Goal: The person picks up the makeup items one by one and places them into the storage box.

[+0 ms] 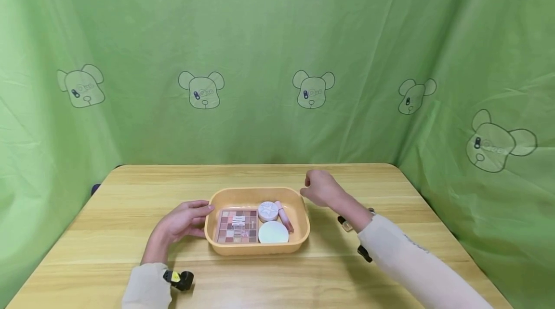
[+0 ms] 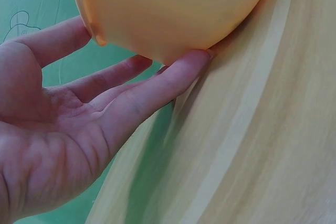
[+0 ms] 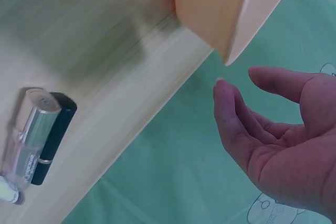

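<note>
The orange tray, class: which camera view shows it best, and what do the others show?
The head view: it shows the orange tray nearly whole, inside included. The left wrist view has only one end, touched by the left hand; the right wrist view, only part of its side.

Tray [image 1: 260,250], sleeves and small things partly lost to view
In the head view the left sleeve [image 1: 146,287] and right sleeve [image 1: 416,265] run off the bottom edge, as does the surface [image 1: 256,286], and the print on the palette [image 1: 236,234] is too small to read in full; in the left wrist view the top edge crops the tray, its wall conceals everything inside, and the nearest finger of the left grip [image 1: 184,221] covers part of those beyond; in the right wrist view the right grip [image 3: 278,129] leaves by the right edge, a clear tube [image 3: 29,135] covers part of a black tube [image 3: 55,140], and a white item [image 3: 10,191] is cut off at the left, too little showing to identify
</note>
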Available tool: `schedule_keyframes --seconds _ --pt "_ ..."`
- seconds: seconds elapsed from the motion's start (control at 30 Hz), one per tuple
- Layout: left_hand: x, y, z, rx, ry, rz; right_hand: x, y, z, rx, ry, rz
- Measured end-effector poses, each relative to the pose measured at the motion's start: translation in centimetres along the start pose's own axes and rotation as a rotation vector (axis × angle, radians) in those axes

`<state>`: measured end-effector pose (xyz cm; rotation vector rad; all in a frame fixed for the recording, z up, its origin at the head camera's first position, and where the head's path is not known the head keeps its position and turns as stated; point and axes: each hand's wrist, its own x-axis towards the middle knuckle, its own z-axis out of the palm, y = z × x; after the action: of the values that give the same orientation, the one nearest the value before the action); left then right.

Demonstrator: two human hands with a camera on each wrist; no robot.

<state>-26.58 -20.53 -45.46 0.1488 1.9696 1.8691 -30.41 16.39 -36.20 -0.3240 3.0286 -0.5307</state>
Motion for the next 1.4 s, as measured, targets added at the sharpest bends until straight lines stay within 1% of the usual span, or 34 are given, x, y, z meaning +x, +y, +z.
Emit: schedule_keyframes --seconds 0.17,0.33,0.57,0.87,1.1,1.3,1.4 --pt "0.0 0.0 0.0 -0.002 0.004 -0.005 -0.3 1.1 -0.6 0.006 0.005 0.005" --pt "-0.1 0.1 0.0 0.007 0.003 -0.003 -0.5 2.2 -1.1 0.038 -0.021 0.051" --pt "-0.1 0.1 0.0 0.006 0.005 -0.004 -0.9 4.2 -1.3 0.050 -0.051 0.110" --pt "-0.2 0.0 -0.1 0.008 0.021 -0.003 -1.2 6.4 -1.3 0.020 -0.053 0.113" --pt "-0.3 0.1 0.0 0.011 0.004 0.001 -1.9 8.1 -1.2 0.004 -0.094 0.144" --pt "-0.1 0.1 0.1 0.009 0.000 0.000 -2.6 9.7 -0.8 0.023 -0.084 0.156" --pt "-0.1 0.1 0.1 0.007 -0.001 -0.002 -2.7 10.3 -0.8 0.023 -0.094 0.172"
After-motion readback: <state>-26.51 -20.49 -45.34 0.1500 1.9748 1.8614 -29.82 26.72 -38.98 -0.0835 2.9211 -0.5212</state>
